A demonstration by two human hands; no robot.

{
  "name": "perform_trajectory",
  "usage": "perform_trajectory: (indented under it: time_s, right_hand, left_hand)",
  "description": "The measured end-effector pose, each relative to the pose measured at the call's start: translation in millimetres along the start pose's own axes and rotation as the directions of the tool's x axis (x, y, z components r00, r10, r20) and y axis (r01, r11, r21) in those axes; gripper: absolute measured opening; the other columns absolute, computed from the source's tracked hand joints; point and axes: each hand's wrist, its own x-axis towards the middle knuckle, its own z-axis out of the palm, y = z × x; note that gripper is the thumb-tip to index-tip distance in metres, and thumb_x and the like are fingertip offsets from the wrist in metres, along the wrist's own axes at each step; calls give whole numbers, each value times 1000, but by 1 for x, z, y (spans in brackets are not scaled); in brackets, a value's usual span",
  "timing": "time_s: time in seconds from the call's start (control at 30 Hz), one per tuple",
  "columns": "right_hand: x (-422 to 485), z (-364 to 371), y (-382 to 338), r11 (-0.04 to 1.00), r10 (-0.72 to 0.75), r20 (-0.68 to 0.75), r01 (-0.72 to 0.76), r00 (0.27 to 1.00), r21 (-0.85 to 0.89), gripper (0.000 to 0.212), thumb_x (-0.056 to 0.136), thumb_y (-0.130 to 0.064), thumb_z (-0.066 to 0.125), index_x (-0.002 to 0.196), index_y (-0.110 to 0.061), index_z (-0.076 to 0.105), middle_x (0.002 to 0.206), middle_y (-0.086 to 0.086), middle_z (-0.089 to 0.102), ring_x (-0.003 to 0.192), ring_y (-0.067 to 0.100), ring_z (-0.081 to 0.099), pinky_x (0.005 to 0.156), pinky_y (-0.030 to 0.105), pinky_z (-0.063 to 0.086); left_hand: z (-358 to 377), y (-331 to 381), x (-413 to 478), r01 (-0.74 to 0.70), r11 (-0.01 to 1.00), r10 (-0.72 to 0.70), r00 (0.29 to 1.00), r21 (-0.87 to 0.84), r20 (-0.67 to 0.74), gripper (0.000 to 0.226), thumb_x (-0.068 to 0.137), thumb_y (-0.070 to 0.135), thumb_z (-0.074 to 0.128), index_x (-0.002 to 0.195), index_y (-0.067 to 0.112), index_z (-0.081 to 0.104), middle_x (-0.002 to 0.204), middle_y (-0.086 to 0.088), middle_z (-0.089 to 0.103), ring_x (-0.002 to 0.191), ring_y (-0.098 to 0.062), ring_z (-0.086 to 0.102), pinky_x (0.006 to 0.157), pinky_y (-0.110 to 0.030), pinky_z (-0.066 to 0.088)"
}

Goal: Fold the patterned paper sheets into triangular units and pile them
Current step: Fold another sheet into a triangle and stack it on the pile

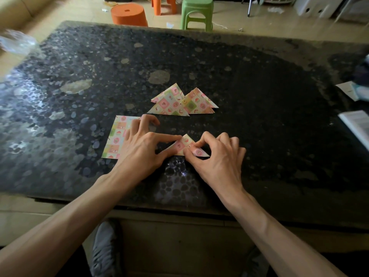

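A small folded triangle of patterned paper (184, 144) lies on the dark speckled table (259, 116) near its front edge. My left hand (143, 148) presses its index fingertip on the triangle's left slope. My right hand (217, 154) pinches the triangle's lower right part between thumb and index finger. Behind them lies a pile of folded triangles (179, 102), overlapping each other. A stack of flat patterned sheets (116, 136) sits to the left, partly hidden under my left hand.
Papers and a booklet (357, 124) lie at the table's right edge. A clear plastic wrapper (16, 43) is at the far left corner. On the floor beyond the table stand an orange bucket (128, 15), an orange stool and a green stool (196, 13).
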Motion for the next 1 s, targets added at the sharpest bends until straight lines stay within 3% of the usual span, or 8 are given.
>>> perform_trajectory:
  time_s: [0.1, 0.2, 0.3, 0.53, 0.77, 0.93, 1.0]
  right_hand:
    - [0, 0, 0, 1000, -3, -4, 3, 1000, -15, 39, 82, -74, 63, 90, -38, 53, 94, -10, 46, 97, 15, 41, 82, 36, 33]
    - [0, 0, 0, 1000, -2, 0, 2, 1000, -28, 38, 82, -74, 63, 90, -38, 53, 94, -10, 46, 97, 15, 41, 81, 35, 31]
    - [0, -1, 0, 1000, 2, 6, -2, 1000, -28, 38, 82, -74, 62, 91, -38, 54, 95, -10, 46, 98, 15, 40, 81, 35, 30]
    - [1, -2, -1, 1000, 8, 27, -7, 1000, -21, 38, 83, -74, 61, 92, -37, 56, 97, -10, 47, 100, 15, 41, 83, 35, 29]
    - [1, -1, 0, 1000, 15, 29, -14, 999, -9, 39, 83, -74, 62, 93, -37, 57, 98, -10, 48, 101, 15, 41, 83, 34, 28]
    - [2, -1, -1, 1000, 16, 36, -15, 999, -15, 38, 82, -73, 63, 93, -37, 56, 99, -9, 49, 102, 16, 41, 84, 36, 30]
    - [2, -1, -3, 1000, 13, 26, -13, 1000, -19, 37, 82, -72, 63, 92, -37, 56, 97, -8, 50, 102, 18, 42, 84, 37, 32]
  left_hand:
    - [-6, -2, 0, 26, 1000, -25, 998, -15, 51, 52, 77, 81, 41, 123, 65, 61, 133, 9, 34, 121, -15, 29, 104, -39, 38]
    - [-9, -2, 3, 49, 998, -46, 995, -28, 90, 40, 83, 68, 61, 123, 65, 61, 134, 8, 35, 124, -18, 31, 108, -41, 35]
    - [-15, -2, 5, 127, 991, -122, 984, -36, 130, 48, 82, 58, 74, 127, 63, 59, 135, 6, 35, 130, -23, 30, 111, -42, 31]
    - [-21, -5, 7, 219, 973, -225, 970, 79, 94, 73, 70, 71, 76, 134, 48, 52, 135, 0, 35, 134, -27, 27, 113, -42, 26]
    - [-32, -17, 16, 293, 952, -305, 928, 87, 213, 82, 64, 71, 81, 136, 50, 48, 142, -4, 37, 139, -31, 26, 113, -48, 28]
    - [-33, -18, 16, 251, 968, -251, 940, 30, 233, 72, 67, 62, 85, 130, 46, 54, 133, 0, 44, 135, -28, 34, 111, -45, 32]
    - [-32, -18, 17, 195, 971, -168, 969, -141, 182, 56, 72, 48, 88, 119, 41, 60, 115, 7, 56, 115, -17, 51, 98, -34, 41]
